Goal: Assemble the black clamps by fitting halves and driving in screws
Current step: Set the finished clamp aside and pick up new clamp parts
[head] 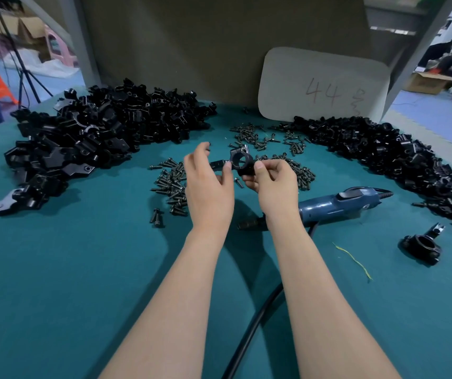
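Single view: head-worn, wide-angle.
Position: above near edge of table (pixel 55 269), facing forward and down.
Forearms enter from bottom edge and converge toward frame centre.
Left hand (pixel 208 187) and right hand (pixel 271 184) sit close to lens, with clamp (pixel 242 162) between them just above centre.
Width of view takes in left pile (pixel 82 138) and right pile (pixel 383 154) together.
Back panel (pixel 219 50) fills upper middle.
Floor (pixel 432 116) shows at both upper corners (edges bow from lens distortion).

We work at a factory assembly bench (pixel 55 269): heaps of black clamp halves (pixel 88 138), loose screws (pixel 173 184), an electric screwdriver (pixel 337 205).
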